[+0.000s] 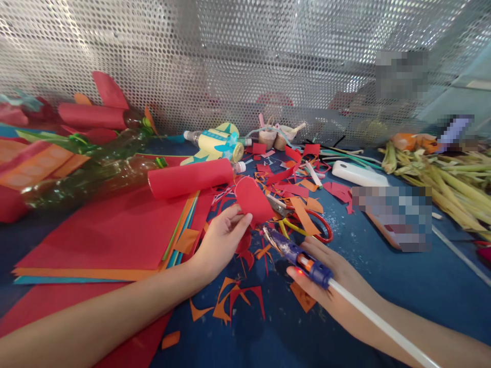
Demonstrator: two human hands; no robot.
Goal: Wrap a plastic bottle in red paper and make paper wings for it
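Between thumb and fingers, my left hand point(224, 240) pinches a red paper cutout point(253, 200) with a rounded end. My right hand point(326, 271) is wrapped round a blue hot glue gun point(293, 254), with a long white glue stick point(379, 319) running out of its back. The gun's nozzle points at the lower edge of the cutout, and I cannot tell whether they touch. A small red light glows by my right thumb. Just behind the cutout lies a bottle wrapped in red paper point(192, 177). Scissors with red and yellow handles point(326, 227) rest beyond the gun, partly covered by scraps.
Stacked coloured paper point(103, 235) covers the left of the blue table point(383, 286). Green plastic bottles point(92, 179) lie behind it. A yellow paper-covered bottle point(215, 143), small cups point(267, 138), a white device point(360, 174), a phone point(399, 220) and dry husks point(456, 179) stand farther back.
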